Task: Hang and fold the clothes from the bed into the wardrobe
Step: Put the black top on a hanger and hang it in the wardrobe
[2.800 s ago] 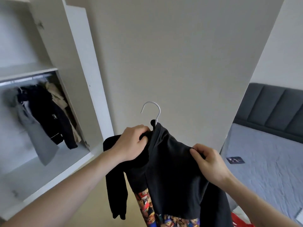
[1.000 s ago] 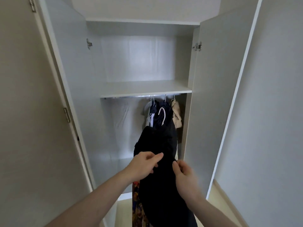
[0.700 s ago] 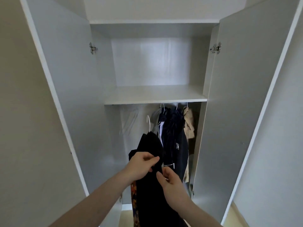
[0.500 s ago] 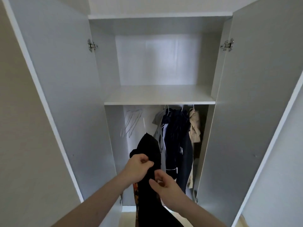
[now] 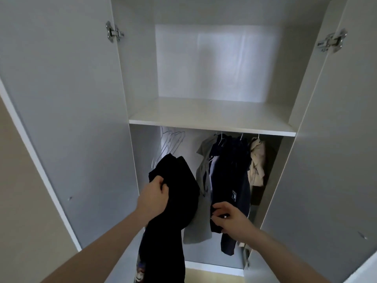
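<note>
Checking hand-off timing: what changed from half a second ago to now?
Right hand let go of the black garment and moved right to the hanging dark jacket. Left hand keeps its grip on the black garment; the hung clothes stayed put.

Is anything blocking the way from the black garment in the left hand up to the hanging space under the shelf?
Nothing visible blocks it. The black garment, held by the left hand, sits below a bare gap between the empty hangers and the hung clothes, which the right hand touches.
</note>
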